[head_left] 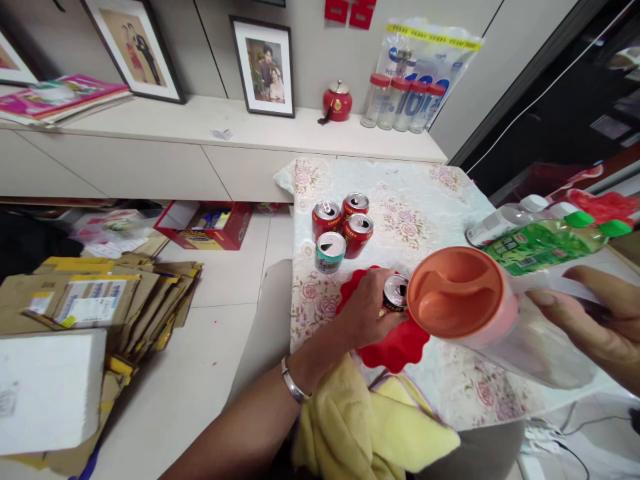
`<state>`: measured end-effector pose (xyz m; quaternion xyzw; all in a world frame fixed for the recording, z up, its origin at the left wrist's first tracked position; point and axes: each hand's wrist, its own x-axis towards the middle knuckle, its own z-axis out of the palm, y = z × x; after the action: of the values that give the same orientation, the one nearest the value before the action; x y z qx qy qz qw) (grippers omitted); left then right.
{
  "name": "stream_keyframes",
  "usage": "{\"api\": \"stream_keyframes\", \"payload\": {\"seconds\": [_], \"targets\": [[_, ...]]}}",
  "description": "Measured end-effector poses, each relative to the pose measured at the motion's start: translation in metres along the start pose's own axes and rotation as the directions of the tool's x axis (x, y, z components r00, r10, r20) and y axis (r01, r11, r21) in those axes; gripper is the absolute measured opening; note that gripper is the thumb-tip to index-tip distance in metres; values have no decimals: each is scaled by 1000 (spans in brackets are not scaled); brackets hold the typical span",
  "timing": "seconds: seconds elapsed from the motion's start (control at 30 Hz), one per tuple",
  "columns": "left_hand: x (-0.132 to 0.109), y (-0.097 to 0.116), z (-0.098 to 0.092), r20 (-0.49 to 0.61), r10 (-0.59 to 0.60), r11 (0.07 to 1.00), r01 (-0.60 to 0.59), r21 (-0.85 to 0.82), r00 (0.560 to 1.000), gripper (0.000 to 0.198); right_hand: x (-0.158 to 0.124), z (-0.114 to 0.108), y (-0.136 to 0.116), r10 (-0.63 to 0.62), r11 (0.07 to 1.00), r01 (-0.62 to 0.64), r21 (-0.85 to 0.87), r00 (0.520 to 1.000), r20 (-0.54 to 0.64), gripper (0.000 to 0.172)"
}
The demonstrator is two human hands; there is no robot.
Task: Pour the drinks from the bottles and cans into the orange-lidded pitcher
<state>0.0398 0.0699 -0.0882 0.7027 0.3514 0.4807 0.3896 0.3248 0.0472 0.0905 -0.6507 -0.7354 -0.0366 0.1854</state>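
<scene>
My left hand point(370, 310) is wrapped round a dark red can point(395, 291) with an opened top, over a red scalloped mat point(395, 350). In my right hand point(595, 320) is the handle of a clear pitcher point(545, 340), tilted to the left. Its orange lid point(456, 292) is on, right beside the can. Whether anything flows from the pitcher cannot be seen. Three red cans point(359, 233) and a green-and-white can point(330, 252) stand together at the table's left. A yellow cloth point(365, 427) lies across my lap.
Green-labelled bottles point(543, 247) and a white-capped bottle point(505, 220) are at the table's right. Beyond the flowered tablecloth point(400, 180), a white cabinet point(200, 123) holds framed photos, a red jar point(337, 103) and red-lidded glass jars point(400, 107). Flattened cardboard point(125, 300) lies left.
</scene>
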Motion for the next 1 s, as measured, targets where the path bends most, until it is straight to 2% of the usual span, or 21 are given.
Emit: {"api": "stream_keyframes", "payload": {"seconds": [0.63,1.0], "targets": [[1,2,-1,4,-7,1000,7,-11,1000,61,-2,1,6,-33,999,33,-18,999,-11,61],[1,2,-1,3,-7,1000,7,-16,1000,63,1,2,2,-26,1000,27,9,1000,-17,58]]}}
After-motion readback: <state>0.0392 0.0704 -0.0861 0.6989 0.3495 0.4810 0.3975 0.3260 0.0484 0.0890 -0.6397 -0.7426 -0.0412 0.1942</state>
